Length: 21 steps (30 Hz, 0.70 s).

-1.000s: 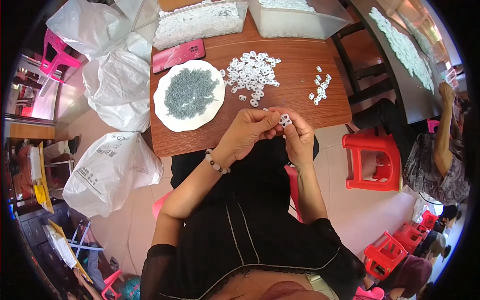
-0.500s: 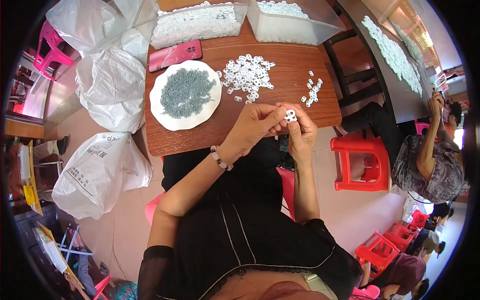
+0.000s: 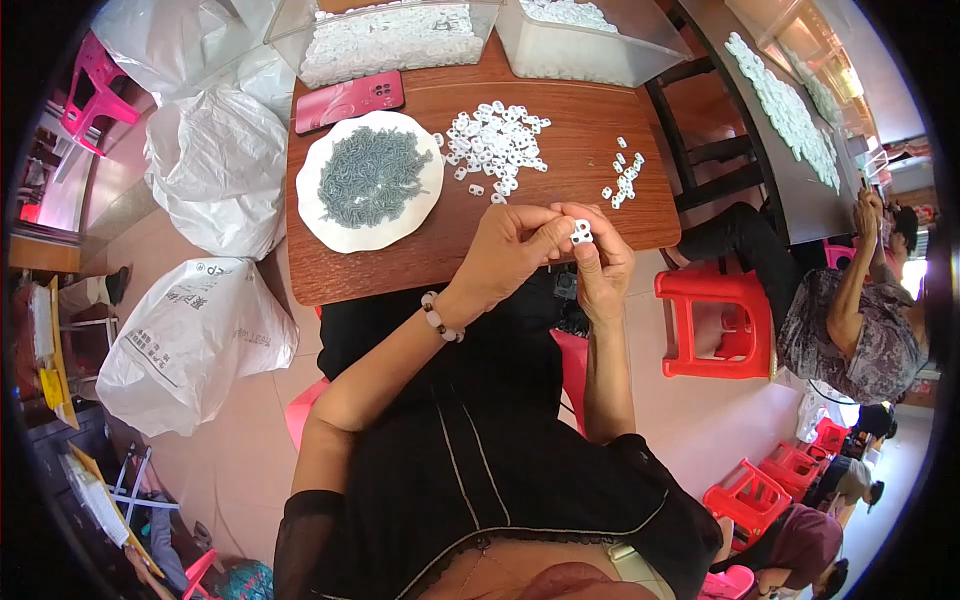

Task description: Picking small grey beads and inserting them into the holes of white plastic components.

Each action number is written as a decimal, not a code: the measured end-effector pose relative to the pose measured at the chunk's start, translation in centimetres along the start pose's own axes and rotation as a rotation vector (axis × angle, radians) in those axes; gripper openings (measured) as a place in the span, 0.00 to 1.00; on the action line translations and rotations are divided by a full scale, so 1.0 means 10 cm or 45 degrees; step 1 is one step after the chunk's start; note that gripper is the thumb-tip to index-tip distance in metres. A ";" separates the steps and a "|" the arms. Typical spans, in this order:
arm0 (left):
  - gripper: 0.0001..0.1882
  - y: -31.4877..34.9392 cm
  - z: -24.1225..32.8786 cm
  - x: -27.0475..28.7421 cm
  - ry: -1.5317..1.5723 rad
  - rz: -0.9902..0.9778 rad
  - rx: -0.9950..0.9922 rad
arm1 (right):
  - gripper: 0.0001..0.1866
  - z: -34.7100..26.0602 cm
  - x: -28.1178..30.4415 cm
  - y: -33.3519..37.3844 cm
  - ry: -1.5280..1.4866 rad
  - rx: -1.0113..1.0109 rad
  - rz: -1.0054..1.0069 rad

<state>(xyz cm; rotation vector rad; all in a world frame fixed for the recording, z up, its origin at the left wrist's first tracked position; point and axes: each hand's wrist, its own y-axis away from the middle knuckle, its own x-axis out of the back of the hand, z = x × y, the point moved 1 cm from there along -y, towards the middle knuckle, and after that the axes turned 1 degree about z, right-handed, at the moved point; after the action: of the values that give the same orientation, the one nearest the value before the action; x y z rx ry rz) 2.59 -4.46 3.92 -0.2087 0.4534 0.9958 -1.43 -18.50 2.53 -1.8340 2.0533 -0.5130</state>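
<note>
Both hands have lifted a little since a second ago, near the middle of the frame. The left hand [image 3: 515, 250] and right hand [image 3: 600, 262] pinch a small white plastic piece [image 3: 581, 233] tight; best to hold it steady and press straight, just below the wooden table [image 3: 560, 200].

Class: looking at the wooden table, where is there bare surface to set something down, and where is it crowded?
Bare wood lies along the table's near edge, below the white plate, and between the big pile of white parts and the small pile. The far edge is crowded: two clear bins and a pink phone.

Pale tiled floor [image 3: 700, 420], brown wooden table [image 3: 560, 200], red plastic stools [image 3: 715, 325], white sacks [image 3: 190, 340], daylight.
</note>
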 end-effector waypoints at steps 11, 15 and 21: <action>0.13 0.03 0.02 -0.05 -0.077 0.069 0.006 | 0.21 0.04 0.00 0.08 -0.263 -0.199 0.039; 0.13 0.03 0.01 -0.01 -0.015 0.047 0.047 | 0.21 0.07 -0.01 0.03 -0.207 -0.096 -0.019; 0.12 0.04 0.02 0.00 0.036 0.048 0.053 | 0.23 0.05 -0.01 0.03 -0.113 -0.086 -0.014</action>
<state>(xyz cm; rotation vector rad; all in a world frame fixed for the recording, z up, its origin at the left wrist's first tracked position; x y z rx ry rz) 2.33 -4.22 4.08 -0.1778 0.5050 1.0201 -1.47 -18.38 1.92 -1.8725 2.0260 -0.3625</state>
